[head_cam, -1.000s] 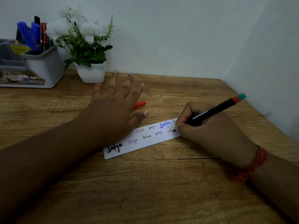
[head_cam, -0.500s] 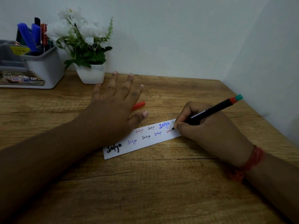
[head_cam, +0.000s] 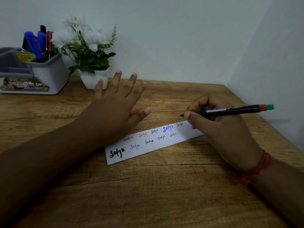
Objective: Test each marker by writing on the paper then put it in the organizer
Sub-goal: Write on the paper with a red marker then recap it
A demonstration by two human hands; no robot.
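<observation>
Now your right hand (head_cam: 220, 127) pinches the black marker (head_cam: 230, 111) with its tip just above the paper strip's (head_cam: 164, 145) right end, mid-table, while your left hand (head_cam: 118, 109), fingers spread straight, presses the strip's left part.

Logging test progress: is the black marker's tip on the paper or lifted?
Lifted. The right hand holds the black marker nearly level, tip above the paper.

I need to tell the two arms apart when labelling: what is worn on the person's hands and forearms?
The right hand has a red thread band around its wrist. The left hand wears nothing visible. Both forearms are bare, with no sleeves in view.
</observation>
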